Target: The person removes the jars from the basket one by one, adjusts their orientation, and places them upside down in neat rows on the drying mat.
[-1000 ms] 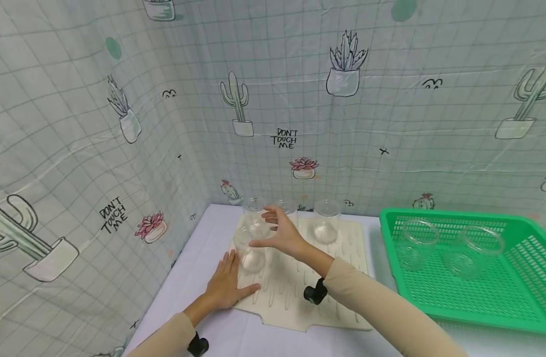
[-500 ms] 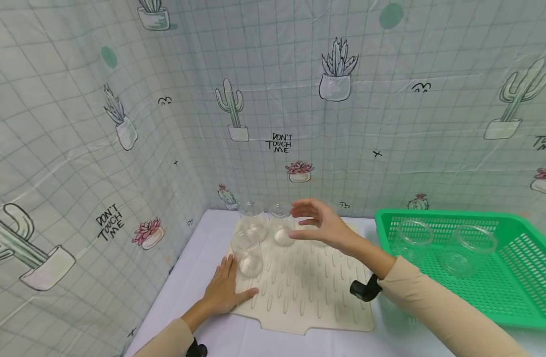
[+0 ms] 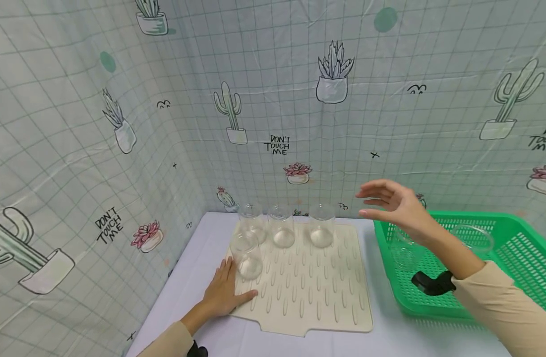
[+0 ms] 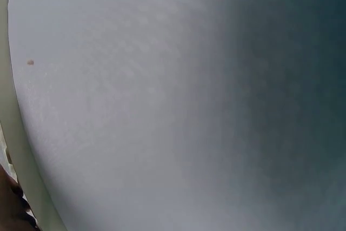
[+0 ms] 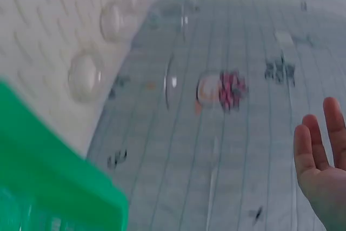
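Someone's right hand (image 3: 399, 208) has moved to the right, away from the mat (image 3: 308, 305), and is now up near the back left corner of the green basket (image 3: 478, 217). Its fingers are a bit bent, with the thumb apart, and it holds nothing. Four clear cups (image 3: 322, 234) stand on the mat: three along the back and one in front, at the left. Two more clear cups (image 3: 404, 254) are in the basket, both partly hidden by the hand and arm. So the hand seems done with the mat cups and is closer to the basket ones. The left hand (image 3: 223, 290) has stayed put, lying flat on the mat's left edge, just beside the front cup (image 3: 248, 260).
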`<state>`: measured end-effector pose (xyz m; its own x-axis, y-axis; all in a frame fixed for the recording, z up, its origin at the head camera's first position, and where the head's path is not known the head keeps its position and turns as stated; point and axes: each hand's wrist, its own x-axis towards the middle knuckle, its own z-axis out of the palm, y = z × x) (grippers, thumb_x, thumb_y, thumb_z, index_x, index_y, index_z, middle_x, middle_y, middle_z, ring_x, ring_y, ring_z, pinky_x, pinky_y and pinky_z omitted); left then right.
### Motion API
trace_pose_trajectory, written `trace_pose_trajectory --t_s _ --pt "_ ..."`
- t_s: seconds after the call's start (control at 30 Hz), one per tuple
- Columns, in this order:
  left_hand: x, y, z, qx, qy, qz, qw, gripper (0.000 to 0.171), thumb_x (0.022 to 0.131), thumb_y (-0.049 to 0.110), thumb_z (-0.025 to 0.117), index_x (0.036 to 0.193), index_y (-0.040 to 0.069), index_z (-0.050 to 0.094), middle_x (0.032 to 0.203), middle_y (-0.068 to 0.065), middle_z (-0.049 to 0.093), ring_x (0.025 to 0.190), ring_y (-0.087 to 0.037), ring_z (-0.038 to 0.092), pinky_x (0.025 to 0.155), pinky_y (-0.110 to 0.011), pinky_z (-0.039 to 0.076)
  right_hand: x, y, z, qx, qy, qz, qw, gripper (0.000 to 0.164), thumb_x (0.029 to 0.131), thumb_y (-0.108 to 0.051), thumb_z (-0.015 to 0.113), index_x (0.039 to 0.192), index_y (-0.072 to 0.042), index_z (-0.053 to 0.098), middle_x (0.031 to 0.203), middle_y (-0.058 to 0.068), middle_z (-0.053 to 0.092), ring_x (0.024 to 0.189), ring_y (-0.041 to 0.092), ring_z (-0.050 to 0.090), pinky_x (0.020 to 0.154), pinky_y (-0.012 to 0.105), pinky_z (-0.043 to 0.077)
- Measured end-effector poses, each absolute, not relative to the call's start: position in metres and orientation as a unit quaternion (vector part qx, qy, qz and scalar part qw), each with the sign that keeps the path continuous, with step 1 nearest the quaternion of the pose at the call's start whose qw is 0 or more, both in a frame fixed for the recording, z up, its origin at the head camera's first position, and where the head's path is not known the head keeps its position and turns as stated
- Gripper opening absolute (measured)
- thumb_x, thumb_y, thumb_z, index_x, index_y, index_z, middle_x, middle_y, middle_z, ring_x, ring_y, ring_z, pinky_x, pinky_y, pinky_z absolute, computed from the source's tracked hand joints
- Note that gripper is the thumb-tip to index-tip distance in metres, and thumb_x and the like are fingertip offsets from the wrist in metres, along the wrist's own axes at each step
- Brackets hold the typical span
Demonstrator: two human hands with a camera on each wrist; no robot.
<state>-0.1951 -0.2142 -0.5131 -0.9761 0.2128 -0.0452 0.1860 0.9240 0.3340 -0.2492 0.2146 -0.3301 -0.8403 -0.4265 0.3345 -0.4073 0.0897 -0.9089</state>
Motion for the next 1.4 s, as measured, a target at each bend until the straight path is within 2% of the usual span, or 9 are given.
trace_pose_trajectory --t_s 0.17,0.4,0.8,1.07,1.13,1.23,1.33,1.37,1.4 --pt "-0.194 -0.214 -0.512 0.1 0.979 0.169 0.045 0.108 0.078 0.072 0.047 0.144 -0.006 0.014 0.151 -0.021 0.006 0.138 -0.034 0.001 0.111 -0.046 0.006 -0.25 0.257 -0.327 -0.278 0.732 -0.621 -0.02 0.046 0.082 0.011 0.061 0.124 0.009 0.043 0.119 0.019 0.053 0.109 0.022 0.054 0.086 0.026 0.048" --pt "-0.195 -0.214 -0.51 0.098 0.978 0.176 0.047 0.106 0.079 0.069 0.05 0.144 -0.006 0.013 0.151 -0.021 0.005 0.138 -0.034 0.0 0.111 -0.046 0.006 -0.248 0.304 -0.332 -0.23 0.766 -0.598 -0.046 0.046 0.083 0.013 0.058 0.126 0.009 0.043 0.117 0.012 0.056 0.106 0.015 0.054 0.08 0.022 0.049" --pt "-0.196 -0.214 -0.509 0.101 0.978 0.176 0.048 0.107 0.078 0.069 0.05 0.144 -0.006 0.013 0.151 -0.022 0.005 0.138 -0.034 0.001 0.111 -0.045 0.006 -0.246 0.362 -0.36 -0.123 0.857 -0.49 -0.105 0.049 0.084 -0.005 0.066 0.129 -0.003 0.047 0.118 -0.001 0.054 0.101 -0.001 0.052 0.075 0.009 0.042" --pt "-0.197 -0.213 -0.514 0.101 0.978 0.175 0.046 0.106 0.079 0.067 0.052 0.143 -0.008 0.013 0.15 -0.023 0.005 0.138 -0.035 0.001 0.111 -0.046 0.006 -0.25 0.394 -0.384 -0.078 0.886 -0.445 -0.104 0.065 0.083 -0.015 0.069 0.14 -0.022 0.038 0.125 -0.008 0.045 0.099 -0.008 0.042 0.068 0.009 0.036" --pt "-0.198 -0.214 -0.516 0.1 0.978 0.176 0.043 0.107 0.078 0.069 0.051 0.144 -0.007 0.013 0.151 -0.021 0.005 0.138 -0.033 0.001 0.111 -0.046 0.006 -0.251 0.403 -0.391 -0.069 0.891 -0.438 -0.094 0.069 0.084 -0.017 0.069 0.142 -0.025 0.033 0.125 -0.011 0.042 0.1 -0.008 0.038 0.072 0.014 0.036" --pt "-0.196 -0.213 -0.513 0.102 0.977 0.185 0.041 0.107 0.078 0.068 0.052 0.143 -0.008 0.014 0.15 -0.023 0.006 0.138 -0.035 0.002 0.111 -0.047 0.006 -0.253 0.417 -0.405 -0.067 0.886 -0.453 -0.072 0.075 0.085 -0.016 0.067 0.145 -0.028 0.025 0.124 -0.016 0.039 0.107 -0.004 0.035 0.09 0.04 0.035" --pt "-0.195 -0.214 -0.511 0.104 0.978 0.175 0.041 0.106 0.079 0.068 0.051 0.143 -0.008 0.013 0.15 -0.024 0.007 0.138 -0.036 0.003 0.111 -0.047 0.007 -0.254 0.43 -0.417 -0.073 0.881 -0.465 -0.035 0.081 0.087 -0.015 0.065 0.147 -0.032 0.013 0.125 -0.021 0.034 0.12 0.007 0.031 0.086 0.066 0.025" --pt "-0.195 -0.214 -0.509 0.107 0.977 0.182 0.04 0.105 0.079 0.065 0.053 0.143 -0.009 0.014 0.149 -0.025 0.007 0.137 -0.037 0.003 0.11 -0.048 0.008 -0.254 0.434 -0.42 -0.08 0.879 -0.47 -0.021 0.082 0.088 -0.014 0.063 0.147 -0.032 0.009 0.127 -0.021 0.033 0.126 0.013 0.028 0.086 0.068 0.023" --pt "-0.195 -0.214 -0.51 0.107 0.976 0.184 0.038 0.105 0.079 0.064 0.054 0.142 -0.009 0.014 0.149 -0.025 0.008 0.137 -0.037 0.004 0.11 -0.048 0.008 -0.254 0.437 -0.423 -0.082 0.881 -0.465 -0.008 0.083 0.088 -0.013 0.062 0.147 -0.033 0.007 0.128 -0.021 0.032 0.126 0.015 0.027 0.088 0.065 0.027"
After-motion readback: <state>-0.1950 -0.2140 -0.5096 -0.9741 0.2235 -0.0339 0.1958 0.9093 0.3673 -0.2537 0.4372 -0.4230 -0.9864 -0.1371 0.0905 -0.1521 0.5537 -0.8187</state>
